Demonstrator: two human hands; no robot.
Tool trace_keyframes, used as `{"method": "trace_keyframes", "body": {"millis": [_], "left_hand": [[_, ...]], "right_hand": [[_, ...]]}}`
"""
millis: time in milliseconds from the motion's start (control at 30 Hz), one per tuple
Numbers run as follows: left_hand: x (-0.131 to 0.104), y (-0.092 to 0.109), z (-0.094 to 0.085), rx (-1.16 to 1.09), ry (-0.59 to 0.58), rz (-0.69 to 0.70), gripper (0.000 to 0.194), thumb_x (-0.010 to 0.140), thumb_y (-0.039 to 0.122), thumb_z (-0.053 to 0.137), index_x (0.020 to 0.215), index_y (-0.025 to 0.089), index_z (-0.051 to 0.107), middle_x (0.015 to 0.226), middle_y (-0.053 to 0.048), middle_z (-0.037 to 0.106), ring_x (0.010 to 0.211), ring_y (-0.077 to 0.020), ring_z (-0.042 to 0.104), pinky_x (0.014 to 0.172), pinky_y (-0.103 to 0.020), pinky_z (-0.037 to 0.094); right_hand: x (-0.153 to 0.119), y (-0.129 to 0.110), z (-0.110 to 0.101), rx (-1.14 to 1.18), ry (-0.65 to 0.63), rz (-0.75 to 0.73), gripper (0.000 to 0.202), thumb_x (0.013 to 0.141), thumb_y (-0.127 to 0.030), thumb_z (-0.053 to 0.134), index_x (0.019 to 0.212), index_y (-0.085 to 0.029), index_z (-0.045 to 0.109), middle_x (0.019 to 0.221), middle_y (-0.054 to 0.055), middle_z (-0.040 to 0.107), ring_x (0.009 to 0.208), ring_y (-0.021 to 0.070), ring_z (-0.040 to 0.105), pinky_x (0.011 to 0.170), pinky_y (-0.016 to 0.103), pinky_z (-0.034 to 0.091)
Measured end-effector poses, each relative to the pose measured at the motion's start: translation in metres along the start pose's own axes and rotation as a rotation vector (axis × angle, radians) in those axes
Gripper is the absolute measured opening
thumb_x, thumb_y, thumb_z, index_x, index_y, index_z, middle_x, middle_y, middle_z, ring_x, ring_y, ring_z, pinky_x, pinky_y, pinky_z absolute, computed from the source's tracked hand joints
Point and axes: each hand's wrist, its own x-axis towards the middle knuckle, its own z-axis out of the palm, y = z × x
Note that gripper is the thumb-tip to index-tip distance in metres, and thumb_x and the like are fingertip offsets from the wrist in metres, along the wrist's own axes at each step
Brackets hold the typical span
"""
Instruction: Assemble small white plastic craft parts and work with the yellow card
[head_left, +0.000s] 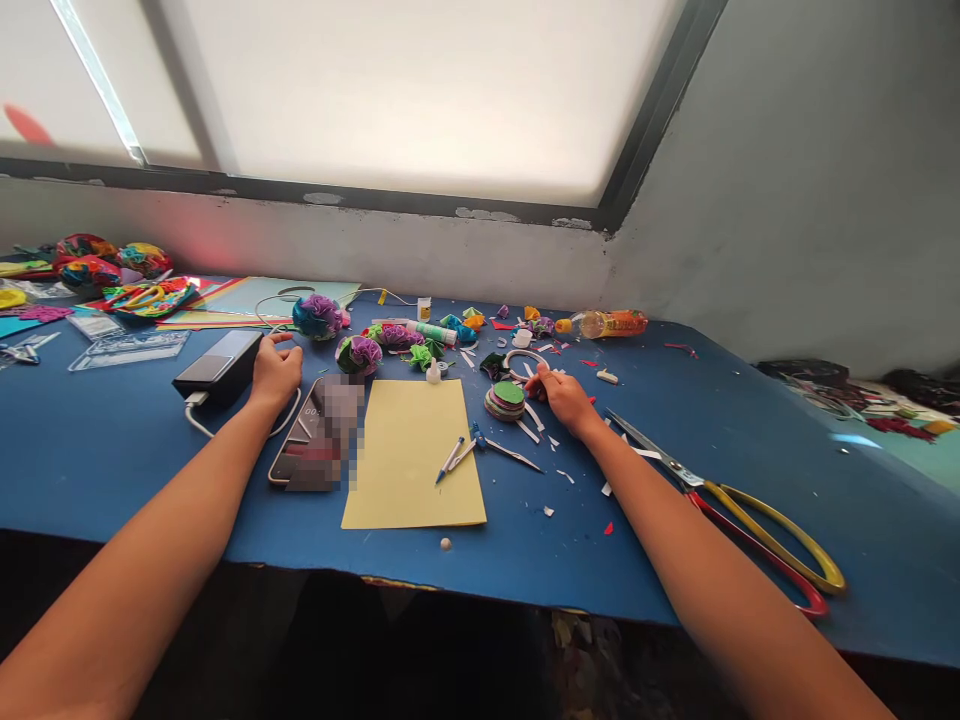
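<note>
White ring [528, 353] — lying behind the stack of paper discs [504, 402], on the blue table [757, 430]. Right hand [566, 397]: fingers curled at the ring's right rim; whether they grip it, I cannot tell. Left hand [276, 372]: half-curled beside the black box [217, 368]; I cannot tell if it grasps anything. Room, as I log it: blue surface between bottle [609, 324] and scissors [686, 475], rightward to the table's edge. Orientation — opening upward, wider left to right in my view.

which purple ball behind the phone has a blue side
The back ball, nearer the wall: its left is blue; the front ball has no blue side.
</note>
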Motion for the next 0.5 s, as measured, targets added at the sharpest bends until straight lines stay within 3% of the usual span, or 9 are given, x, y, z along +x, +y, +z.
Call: {"method": "trace_keyframes", "body": {"millis": [133,500], "left_hand": [[-0.0023,0.004,-0.0028,-0.051,-0.033,-0.048,0.032,0.089,0.03,0.054,0.117,0.014,0.053,0.112,-0.008,0.058,0.093,-0.0201,0.061,0.078,-0.039,0.053],[0.0031,0.0021,-0.0022,-0.118,0.019,-0.131,0.032,0.089,0.031,0.054,0.117,0.014,0.053,0.112,-0.009,0.058,0.094,-0.0199,0.061,0.078,-0.039,0.053]], "right_hand": [[0.0007,0.0013,0.0006,-0.003,-0.004,-0.008,0.027,0.091,-0.037,0.05,0.104,-0.015,0.059,0.102,0.006,0.062,0.086,0.0156,0.061,0.076,0.035,0.052],[-0.0004,-0.0022,0.0003,-0.006,-0.008,-0.008,0.027,0.091,-0.036,0.051,0.105,-0.015,0.058,0.103,0.006,0.061,0.087,0.0161,0.061,0.077,0.035,0.052]]}}
